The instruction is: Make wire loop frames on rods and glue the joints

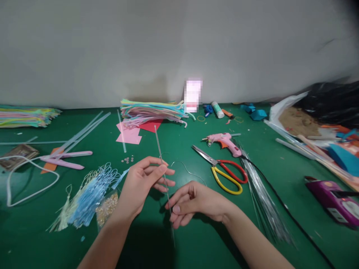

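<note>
A thin pair of wires (pixel 157 140) runs upright in front of me, slanting down to the right. My left hand (pixel 150 175) pinches it near the middle between thumb and fingers. Lower down, my right hand (pixel 186 205) also pinches it with thumb and fingertips. A curved loose wire (pixel 187 170) lies on the green table (pixel 157 244) just beyond my right hand. Scissors with red and yellow handles (pixel 217 164) rest to the right of the hands, beside a pink glue gun (pixel 223 142) and a bundle of straight wires (pixel 260 194).
Tassels (pixel 92 198) and a bag of gold beads (pixel 108 207) lie left of my left forearm. Pipe cleaners (pixel 154 112), pink paper (pixel 129 134) and a lit phone (pixel 193 95) are at the back. A purple device (pixel 333 201) sits far right; a black cable (pixel 277 201) crosses there.
</note>
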A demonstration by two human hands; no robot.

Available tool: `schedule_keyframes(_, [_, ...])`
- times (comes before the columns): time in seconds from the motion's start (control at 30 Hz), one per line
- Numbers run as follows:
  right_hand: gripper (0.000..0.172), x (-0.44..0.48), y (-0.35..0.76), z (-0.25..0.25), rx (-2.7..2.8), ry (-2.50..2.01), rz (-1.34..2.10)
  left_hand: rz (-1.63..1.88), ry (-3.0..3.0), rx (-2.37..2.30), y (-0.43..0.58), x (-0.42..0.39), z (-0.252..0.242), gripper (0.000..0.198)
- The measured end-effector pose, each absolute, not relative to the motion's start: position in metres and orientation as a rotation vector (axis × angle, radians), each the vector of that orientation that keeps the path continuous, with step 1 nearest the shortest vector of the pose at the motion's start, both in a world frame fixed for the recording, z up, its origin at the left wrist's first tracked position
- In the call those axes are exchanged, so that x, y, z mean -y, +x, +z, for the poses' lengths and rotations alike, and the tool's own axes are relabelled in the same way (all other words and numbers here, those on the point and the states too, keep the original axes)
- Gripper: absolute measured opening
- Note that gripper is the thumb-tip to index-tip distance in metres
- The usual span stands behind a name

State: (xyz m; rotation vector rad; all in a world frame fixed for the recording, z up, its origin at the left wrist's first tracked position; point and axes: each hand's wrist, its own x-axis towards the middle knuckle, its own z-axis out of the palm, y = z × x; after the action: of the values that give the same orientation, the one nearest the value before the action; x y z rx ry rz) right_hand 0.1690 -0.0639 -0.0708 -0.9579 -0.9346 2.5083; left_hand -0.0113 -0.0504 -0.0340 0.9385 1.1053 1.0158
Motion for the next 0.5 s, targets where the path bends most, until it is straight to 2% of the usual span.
schedule_keyframes(0.27, [0.03,0.0673,0.1679,-0.0737,0.955,-0.863,2.616,1.017,0.917,-1.062,-0.0142,0.0499,-0.0321,0.016])
schedule_keyframes(0.5, [0.028,0.0686,0.1645,-0.0686,1.11,-0.966,2.529,1.035,0.916,-1.072,-0.0149,0.0502,-0.0307,0.019])
